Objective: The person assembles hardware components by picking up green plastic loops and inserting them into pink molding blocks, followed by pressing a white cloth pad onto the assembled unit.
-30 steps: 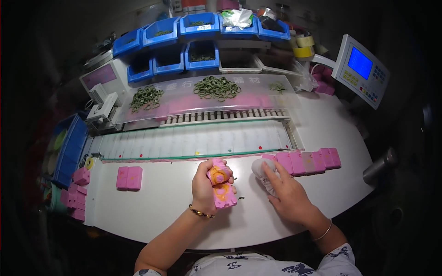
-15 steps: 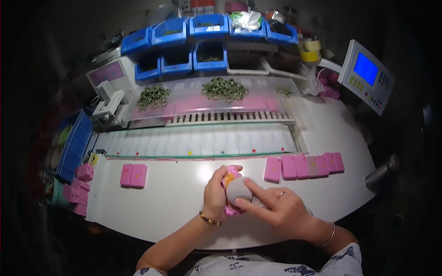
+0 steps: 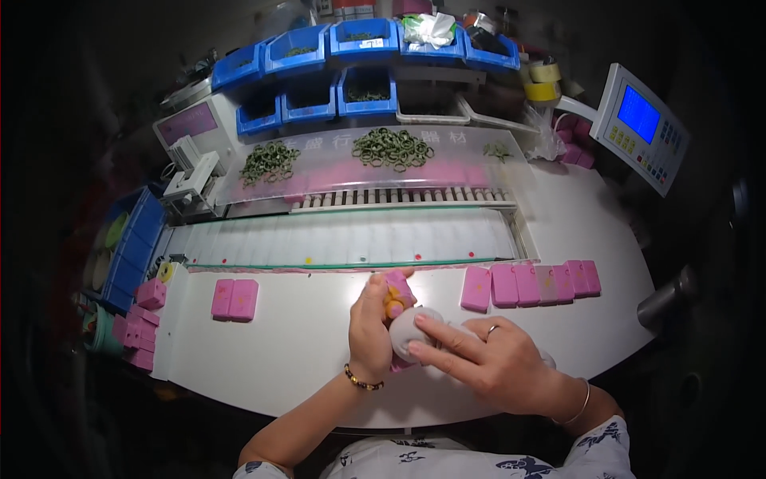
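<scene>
The held block [image 3: 402, 288] is pink with orange-yellow patches, the rounded pad [image 3: 402, 336] pale grey. Bins [image 3: 295, 65] are blue, rings [image 3: 392, 149] green, the table [image 3: 263, 367] white. Dark-blue motifs dot the white sleeve [image 3: 600, 441].

Pink block [image 3: 400, 292] (orange-smeared) sits partly hidden; pale pouch [image 3: 404, 335] overlaps.

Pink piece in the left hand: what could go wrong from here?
It might shift in the left hand if the pale bundle pushes too hard.
The bundle hides part of the pink piece, so uneven coverage could go unseen.
The right hand might bump nearby pink blocks.
</scene>
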`<state>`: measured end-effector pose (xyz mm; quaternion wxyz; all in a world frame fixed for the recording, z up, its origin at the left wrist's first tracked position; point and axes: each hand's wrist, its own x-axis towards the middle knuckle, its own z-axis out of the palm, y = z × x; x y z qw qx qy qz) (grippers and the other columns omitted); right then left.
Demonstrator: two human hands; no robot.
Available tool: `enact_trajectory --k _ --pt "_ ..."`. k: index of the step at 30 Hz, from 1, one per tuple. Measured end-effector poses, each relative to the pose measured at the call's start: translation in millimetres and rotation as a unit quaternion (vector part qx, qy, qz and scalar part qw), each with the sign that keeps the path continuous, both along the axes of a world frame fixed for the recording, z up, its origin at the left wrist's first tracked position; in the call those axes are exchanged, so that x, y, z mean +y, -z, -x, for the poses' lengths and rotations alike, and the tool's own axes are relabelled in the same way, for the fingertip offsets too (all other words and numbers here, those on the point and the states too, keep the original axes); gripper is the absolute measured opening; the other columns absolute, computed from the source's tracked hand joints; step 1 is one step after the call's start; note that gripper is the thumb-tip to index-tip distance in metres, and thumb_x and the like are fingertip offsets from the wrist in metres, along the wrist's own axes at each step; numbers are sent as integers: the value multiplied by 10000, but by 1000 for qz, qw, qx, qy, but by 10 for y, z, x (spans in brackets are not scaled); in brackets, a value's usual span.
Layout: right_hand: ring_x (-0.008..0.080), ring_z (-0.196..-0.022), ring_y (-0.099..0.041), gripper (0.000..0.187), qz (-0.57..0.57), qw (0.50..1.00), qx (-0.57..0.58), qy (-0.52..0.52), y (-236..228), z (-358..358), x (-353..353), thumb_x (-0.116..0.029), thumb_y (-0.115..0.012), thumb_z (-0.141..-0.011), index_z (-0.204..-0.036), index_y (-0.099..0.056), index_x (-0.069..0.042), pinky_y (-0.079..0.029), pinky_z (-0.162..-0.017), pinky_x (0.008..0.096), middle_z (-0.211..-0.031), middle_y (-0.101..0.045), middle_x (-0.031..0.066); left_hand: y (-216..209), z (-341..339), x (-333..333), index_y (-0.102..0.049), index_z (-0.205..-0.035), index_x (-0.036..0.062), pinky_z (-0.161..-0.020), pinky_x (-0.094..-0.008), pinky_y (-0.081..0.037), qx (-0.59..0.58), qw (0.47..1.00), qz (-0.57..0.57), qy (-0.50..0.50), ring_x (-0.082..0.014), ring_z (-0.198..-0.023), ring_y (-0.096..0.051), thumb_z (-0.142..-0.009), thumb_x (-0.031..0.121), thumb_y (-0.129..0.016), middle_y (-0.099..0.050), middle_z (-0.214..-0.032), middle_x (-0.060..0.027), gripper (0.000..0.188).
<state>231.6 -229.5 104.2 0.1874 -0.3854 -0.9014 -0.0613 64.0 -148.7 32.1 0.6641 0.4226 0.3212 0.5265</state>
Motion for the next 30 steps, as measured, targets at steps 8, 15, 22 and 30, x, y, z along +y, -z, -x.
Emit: enact_trajectory --k 8,15,22,30 --pt "171 -689 -587 451 -113 990 80 -3 -78 118 9 -70 -628 -724 -1174 -656 -87 -483 -639 269 -1292 -578 136 -139 87 2 -532 -1223 -59 -686 -234 -427 -65 997 8 -38 -85 -721 -475 -1036 357 -296 -539 -799 -24 514" --pt "146 -640 -555 529 -31 999 3 40 164 -64 -11 -86 -611 -721 -1248 -605 -131 -467 -648 269 -1318 -564 115 69 95 -43 -534 -1117 -8 -722 -240 -453 -30 996 -26 -80 -110 -774 -533 -1024 370 -355 -578 -884 -69 428" --pt "232 -812 -593 539 -37 972 -21 229 378 -569 18 19 -579 -733 -1265 -573 -70 -461 -745 347 -1350 -515 177 36 262 110 -483 -1049 60 -480 -334 -516 -86 987 133 -24 -190 -566 -571 -989 528 -339 -564 -804 -98 493" --pt "329 -1136 -562 461 40 980 101 165 297 -221 226 -36 -630 -806 -1260 -549 -31 -435 -919 375 -1319 -529 158 0 183 -95 -463 -1143 31 -754 -318 -541 10 999 22 -22 -190 -789 -641 -1003 416 -424 -612 -940 -126 412"
